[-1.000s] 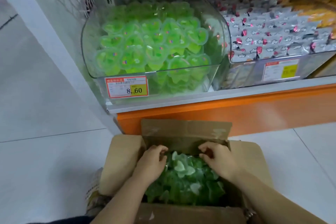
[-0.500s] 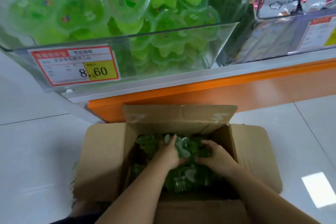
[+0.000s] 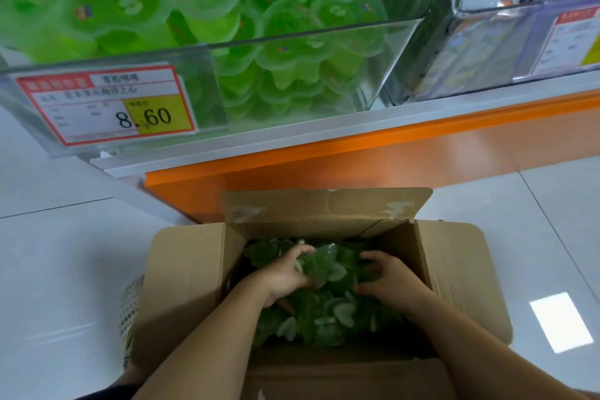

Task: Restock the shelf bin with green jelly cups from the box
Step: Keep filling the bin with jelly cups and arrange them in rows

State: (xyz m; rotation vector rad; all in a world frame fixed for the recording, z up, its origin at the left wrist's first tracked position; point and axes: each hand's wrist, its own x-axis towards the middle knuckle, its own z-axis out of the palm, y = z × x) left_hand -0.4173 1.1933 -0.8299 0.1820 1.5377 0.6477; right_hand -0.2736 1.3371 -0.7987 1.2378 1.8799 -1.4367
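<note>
Left hand (image 3: 285,276) and right hand (image 3: 389,282) sink into the open cardboard box (image 3: 181,269) on the floor, each with fingers curled round a clump of the green jelly cups (image 3: 328,325) heaped inside. The clear shelf bin (image 3: 373,42) just above already sits piled high, so an overfull double scoop could shed slippery cups on the lift, or spill some over the bin's low front. Counted: two hands, one box, one green bin, one price tag (image 3: 107,104); the cups are too many to count.
</note>
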